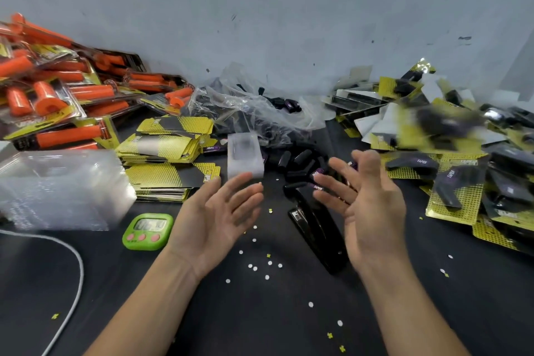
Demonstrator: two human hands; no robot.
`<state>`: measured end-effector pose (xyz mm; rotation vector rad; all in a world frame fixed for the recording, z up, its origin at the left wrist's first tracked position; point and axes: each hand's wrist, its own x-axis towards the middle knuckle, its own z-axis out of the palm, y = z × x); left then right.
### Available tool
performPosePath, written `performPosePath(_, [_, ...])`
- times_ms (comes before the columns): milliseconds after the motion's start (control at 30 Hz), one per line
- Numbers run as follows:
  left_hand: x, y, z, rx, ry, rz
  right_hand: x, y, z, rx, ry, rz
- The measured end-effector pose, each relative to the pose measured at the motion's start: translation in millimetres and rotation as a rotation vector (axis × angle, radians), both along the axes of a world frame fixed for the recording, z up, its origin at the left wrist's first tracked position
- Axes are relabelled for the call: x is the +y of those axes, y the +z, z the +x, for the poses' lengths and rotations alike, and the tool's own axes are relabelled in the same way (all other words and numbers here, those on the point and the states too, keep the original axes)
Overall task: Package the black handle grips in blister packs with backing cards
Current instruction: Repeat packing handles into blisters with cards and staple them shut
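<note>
A: Start at our hands. Both are empty. Our left hand (222,211) is spread, palm up and inward, fingers loose. Our right hand (367,196) is spread too, palm facing left. Nothing is pinched in either one.

B: And the grips?

A: The loose black grips (300,163) lie on the table (260,312) just beyond our fingertips, ahead and slightly left of our right hand. That hand is the nearer one, we judge. Their long axes mostly run away from us, tilted a little right, though the heap is jumbled.

B: The blister?

A: One clear blister (245,154) stands apart, just past our left fingertips, its long side running away from us. So left for the blister and right for a grip looks like the natural split.

B: Counts?

A: One stapler (318,228) between our hands, lying long axis toward us. One green timer (148,230) left of our left wrist. Loose grips: perhaps eight or so that we can make out, with more in the plastic bag (245,104) behind; no exact number. Cards (167,159) are in two or three stacks, too many to count. One block of nested blisters (60,188) at far left. Finished black packs (456,176) are piled at right, orange packs (57,95) at left, neither countable. One blurred pack (442,124) appears to be in the air over the right pile.
</note>
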<state>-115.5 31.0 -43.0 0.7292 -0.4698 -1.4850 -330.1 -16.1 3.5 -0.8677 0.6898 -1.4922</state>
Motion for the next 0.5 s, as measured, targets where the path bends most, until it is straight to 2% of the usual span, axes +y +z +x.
performPosePath(100, [-1.4, 1.0, -4.2, -0.103, 0.011, 0.012, 1.8, -8.7, 7.5, 0.359, 0.053, -0.087])
performPosePath(200, [0.9, 4.3, -7.5, -0.204, 0.080, 0.018, 1.7, -21.8, 19.3, 0.690, -0.056, -0.234])
performPosePath(300, [3.1, 14.8, -13.3, -0.350, 0.335, -0.013, -2.9, -21.9, 29.5, 0.908, -0.113, -0.371])
performPosePath(400, [8.7, 33.2, -4.8, -0.811, 0.661, -0.037, -7.3, -17.9, 43.8, 1.085, -0.119, -0.498])
performPosePath(500, [23.0, 54.7, 22.6, -1.388, 0.913, 0.022, -21.5, -7.3, 48.3, 1.102, -0.172, -0.501])
